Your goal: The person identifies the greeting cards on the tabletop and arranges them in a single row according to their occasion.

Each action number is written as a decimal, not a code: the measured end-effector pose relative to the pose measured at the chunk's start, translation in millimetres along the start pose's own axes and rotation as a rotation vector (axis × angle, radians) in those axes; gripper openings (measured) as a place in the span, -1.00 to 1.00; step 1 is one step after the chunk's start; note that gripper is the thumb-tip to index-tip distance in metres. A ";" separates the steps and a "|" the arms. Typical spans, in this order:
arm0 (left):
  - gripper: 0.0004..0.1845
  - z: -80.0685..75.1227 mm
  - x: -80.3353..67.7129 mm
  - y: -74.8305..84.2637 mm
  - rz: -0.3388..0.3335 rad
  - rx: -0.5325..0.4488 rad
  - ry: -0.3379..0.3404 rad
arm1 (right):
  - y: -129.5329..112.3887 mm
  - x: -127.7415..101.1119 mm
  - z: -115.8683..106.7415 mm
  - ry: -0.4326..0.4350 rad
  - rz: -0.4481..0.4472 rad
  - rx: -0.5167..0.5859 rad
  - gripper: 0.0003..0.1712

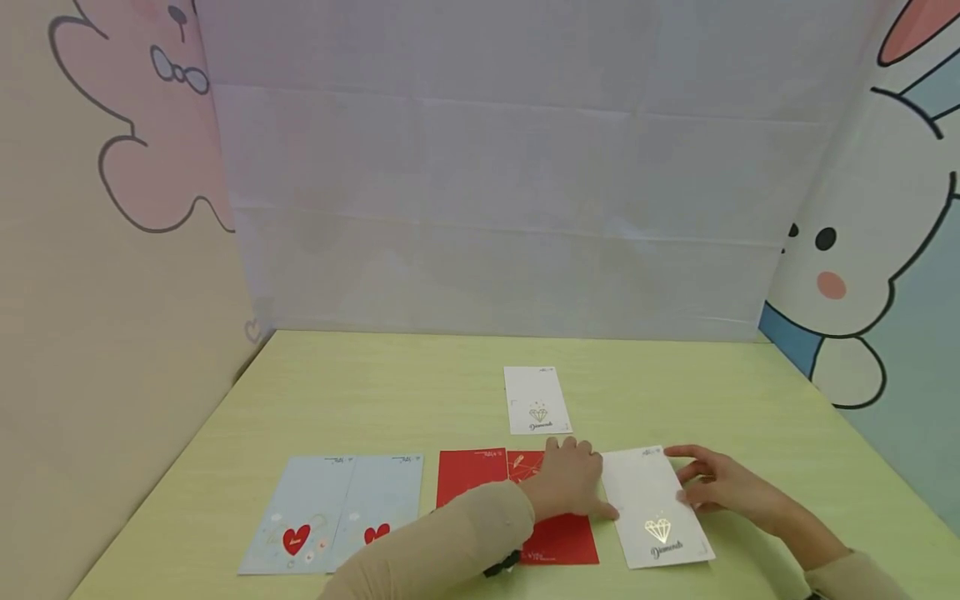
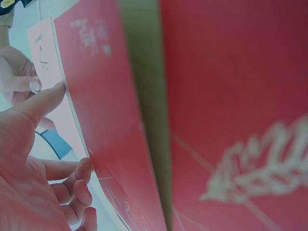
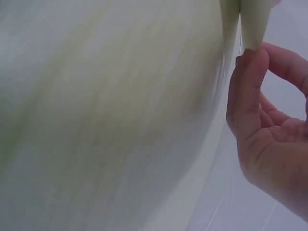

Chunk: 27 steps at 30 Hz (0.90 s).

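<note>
A white card with a gold diamond (image 1: pixel 656 508) lies flat on the green table (image 1: pixel 420 392), just right of two red cards (image 1: pixel 558 533) (image 1: pixel 468 471). My left hand (image 1: pixel 573 483) rests on the right red card, fingers loosely curled, and its thumb (image 2: pixel 41 103) touches the white card's left edge (image 2: pixel 43 53). My right hand (image 1: pixel 705 483) lies at the card's right edge with fingertips on it. In the right wrist view that hand (image 3: pixel 269 120) is relaxed, thumb tip (image 3: pixel 248 91) against a pale blurred edge. The red cards (image 2: pixel 231 96) fill the left wrist view.
Two light blue cards with red hearts (image 1: pixel 307 508) (image 1: pixel 378 500) lie side by side at the front left. A second white diamond card (image 1: pixel 534 400) lies farther back at the centre. Cartoon-printed panels wall in the table on three sides.
</note>
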<state>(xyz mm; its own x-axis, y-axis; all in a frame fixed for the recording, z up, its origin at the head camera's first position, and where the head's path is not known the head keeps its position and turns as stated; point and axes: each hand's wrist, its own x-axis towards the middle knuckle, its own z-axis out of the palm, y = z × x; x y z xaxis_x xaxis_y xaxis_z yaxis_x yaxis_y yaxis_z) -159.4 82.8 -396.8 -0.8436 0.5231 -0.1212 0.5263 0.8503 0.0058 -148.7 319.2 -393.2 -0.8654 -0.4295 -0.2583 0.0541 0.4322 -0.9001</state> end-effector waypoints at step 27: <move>-0.33 -1.9 1.3 -5.8 -0.033 -0.089 0.003 | 0.1 6.3 5.6 -0.007 -0.102 -0.216 -0.36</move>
<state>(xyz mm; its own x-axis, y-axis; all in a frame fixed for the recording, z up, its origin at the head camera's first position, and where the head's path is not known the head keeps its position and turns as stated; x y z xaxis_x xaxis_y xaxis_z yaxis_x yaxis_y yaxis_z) -163.8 78.7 -395.1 -0.8608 0.4947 -0.1198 0.4867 0.8689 0.0903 -151.4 312.1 -396.8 -0.8572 -0.4851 -0.1729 -0.1421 0.5455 -0.8260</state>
